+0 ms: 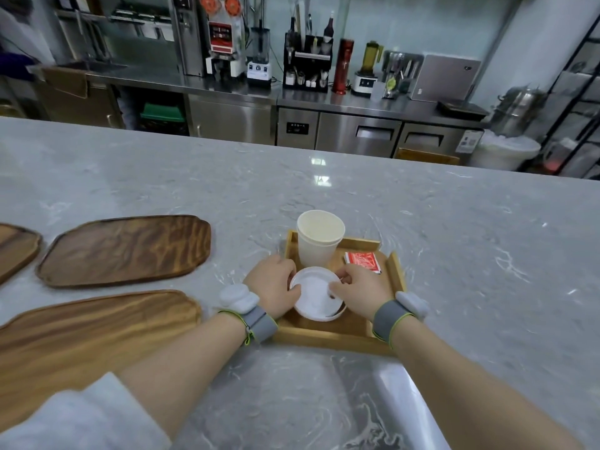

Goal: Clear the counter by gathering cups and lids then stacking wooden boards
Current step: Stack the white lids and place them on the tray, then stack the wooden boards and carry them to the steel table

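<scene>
I count three wooden boards (125, 250) at nine o'clock on the counter (454, 238), one tray (324, 336), nested white cups (319, 238) at its twelve o'clock, one red packet (363, 262), and white lids (316, 293) on the tray. My left hand (274, 285) and right hand (362, 292) curl half closed, fingers gripping opposite lid edges.
</scene>
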Tool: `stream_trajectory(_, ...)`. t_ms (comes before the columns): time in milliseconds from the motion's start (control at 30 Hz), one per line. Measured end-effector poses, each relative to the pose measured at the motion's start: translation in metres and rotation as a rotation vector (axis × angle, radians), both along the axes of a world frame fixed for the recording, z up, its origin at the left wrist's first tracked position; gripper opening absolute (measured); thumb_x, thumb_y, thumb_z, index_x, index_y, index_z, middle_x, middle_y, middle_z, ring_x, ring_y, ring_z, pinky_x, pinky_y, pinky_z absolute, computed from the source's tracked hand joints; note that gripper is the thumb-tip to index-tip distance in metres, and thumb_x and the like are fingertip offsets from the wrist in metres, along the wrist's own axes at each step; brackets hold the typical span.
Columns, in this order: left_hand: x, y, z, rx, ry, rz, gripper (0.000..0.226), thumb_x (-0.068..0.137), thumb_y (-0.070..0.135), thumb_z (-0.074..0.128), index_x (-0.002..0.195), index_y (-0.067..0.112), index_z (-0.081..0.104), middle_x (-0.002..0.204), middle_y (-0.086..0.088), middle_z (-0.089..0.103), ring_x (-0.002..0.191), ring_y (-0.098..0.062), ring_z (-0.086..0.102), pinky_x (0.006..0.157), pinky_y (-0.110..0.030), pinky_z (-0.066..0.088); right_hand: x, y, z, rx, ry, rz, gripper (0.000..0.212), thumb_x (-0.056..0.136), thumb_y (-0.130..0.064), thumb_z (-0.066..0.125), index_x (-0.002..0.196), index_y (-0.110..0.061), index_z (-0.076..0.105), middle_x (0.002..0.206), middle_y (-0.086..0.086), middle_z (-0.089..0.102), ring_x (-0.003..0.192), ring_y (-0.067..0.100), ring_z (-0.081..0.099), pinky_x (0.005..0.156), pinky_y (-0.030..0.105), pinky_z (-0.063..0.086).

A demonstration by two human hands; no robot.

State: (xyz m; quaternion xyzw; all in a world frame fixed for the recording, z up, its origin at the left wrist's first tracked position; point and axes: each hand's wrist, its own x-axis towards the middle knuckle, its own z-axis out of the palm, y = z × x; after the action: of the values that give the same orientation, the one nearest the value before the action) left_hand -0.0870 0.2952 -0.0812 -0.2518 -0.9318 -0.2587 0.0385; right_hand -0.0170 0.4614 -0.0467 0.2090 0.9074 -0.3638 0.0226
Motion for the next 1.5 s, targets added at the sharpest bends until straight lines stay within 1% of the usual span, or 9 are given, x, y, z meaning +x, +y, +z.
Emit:
stream_trajectory(167, 0.001, -0.001, -0.006, -0.018, 0.005, 0.067, 0.020, 0.069, 0.040, 0.058, 0.082, 0.025, 0.062, 0.083, 0.008, 0.038, 0.086, -0.020, 0.050, 0.054, -0.024, 0.022, -0.001, -0.001, 0.000, 0.057, -0.006, 0.034, 0.020, 0.082, -0.023, 0.058, 0.100, -0.019, 0.063, 0.088, -0.002, 0.061, 0.074, 0.013, 0.052, 0.053, 0.022, 0.036)
stream_trajectory(300, 0.004, -0.001, -0.002, -0.025, -0.029, 0.068, 0.036, 0.080, 0.042, 0.054, 0.110, 0.021, 0.058, 0.106, -0.002, 0.052, 0.101, -0.023, 0.052, 0.072, -0.027, 0.038, -0.001, -0.001, -0.001, 0.110, -0.002, 0.058, 0.025, 0.082, -0.025, 0.059, 0.106, -0.018, 0.061, 0.099, 0.001, 0.065, 0.082, 0.016, 0.055, 0.055, 0.022, 0.038)
stream_trajectory(400, 0.009, -0.007, 0.003, 0.009, -0.066, 0.074, 0.046, 0.087, 0.044, 0.048, 0.124, 0.017, 0.049, 0.119, -0.006, 0.052, 0.109, -0.025, 0.051, 0.089, -0.034, 0.043, -0.002, -0.004, 0.000, 0.199, 0.034, 0.075, 0.039, 0.086, -0.028, 0.056, 0.121, -0.013, 0.056, 0.115, 0.006, 0.062, 0.100, 0.023, 0.058, 0.075, 0.029, 0.048)
stream_trajectory(533, 0.017, -0.020, 0.011, 0.032, -0.090, 0.093, 0.049, 0.090, 0.045, 0.044, 0.130, 0.017, 0.045, 0.126, -0.006, 0.050, 0.115, -0.024, 0.049, 0.096, -0.035, 0.042, -0.001, -0.010, 0.004, 0.326, 0.128, 0.120, 0.046, 0.090, -0.035, 0.051, 0.130, -0.013, 0.050, 0.129, 0.007, 0.055, 0.117, 0.025, 0.052, 0.094, 0.033, 0.042)
stream_trajectory(667, 0.024, -0.041, 0.013, 0.036, -0.087, 0.130, 0.047, 0.091, 0.042, 0.045, 0.129, 0.014, 0.046, 0.126, -0.008, 0.051, 0.117, -0.025, 0.049, 0.098, -0.036, 0.041, 0.003, -0.024, 0.010, 0.421, 0.231, 0.198, 0.043, 0.090, -0.036, 0.051, 0.128, -0.015, 0.052, 0.128, 0.008, 0.055, 0.119, 0.028, 0.048, 0.097, 0.036, 0.039)
stream_trajectory(867, 0.037, -0.088, 0.018, -0.017, -0.073, 0.208, 0.047, 0.092, 0.039, 0.046, 0.130, 0.012, 0.047, 0.129, -0.010, 0.052, 0.121, -0.028, 0.048, 0.101, -0.037, 0.038, 0.002, -0.061, 0.015, 0.428, 0.290, 0.335, 0.040, 0.089, -0.035, 0.053, 0.121, -0.011, 0.054, 0.122, 0.012, 0.058, 0.115, 0.031, 0.049, 0.094, 0.035, 0.039)
stream_trajectory(1067, 0.051, -0.161, 0.019, -0.061, -0.075, 0.388, 0.050, 0.091, 0.043, 0.043, 0.132, 0.014, 0.045, 0.133, -0.006, 0.051, 0.122, -0.028, 0.046, 0.101, -0.036, 0.039, -0.008, -0.120, 0.016, 0.371, 0.277, 0.487, 0.047, 0.091, -0.038, 0.051, 0.130, -0.013, 0.049, 0.131, 0.009, 0.055, 0.124, 0.028, 0.044, 0.103, 0.032, 0.032)
stream_trajectory(1333, 0.067, -0.233, 0.017, -0.146, -0.086, 0.611, 0.052, 0.091, 0.046, 0.041, 0.131, 0.014, 0.045, 0.132, -0.009, 0.050, 0.119, -0.031, 0.046, 0.098, -0.038, 0.041, -0.016, -0.175, 0.011, 0.321, 0.116, 0.622, 0.053, 0.091, -0.046, 0.046, 0.134, -0.015, 0.044, 0.134, 0.009, 0.051, 0.122, 0.029, 0.048, 0.099, 0.036, 0.042)
stream_trajectory(1500, 0.083, -0.261, 0.009, -0.318, -0.092, 0.790, 0.052, 0.088, 0.053, 0.039, 0.124, 0.016, 0.048, 0.128, -0.010, 0.049, 0.116, -0.031, 0.044, 0.093, -0.038, 0.042, -0.021, -0.203, 0.005, 0.378, -0.006, 0.628, 0.054, 0.089, -0.050, 0.047, 0.127, -0.012, 0.048, 0.129, 0.013, 0.051, 0.114, 0.033, 0.054, 0.094, 0.040, 0.046)
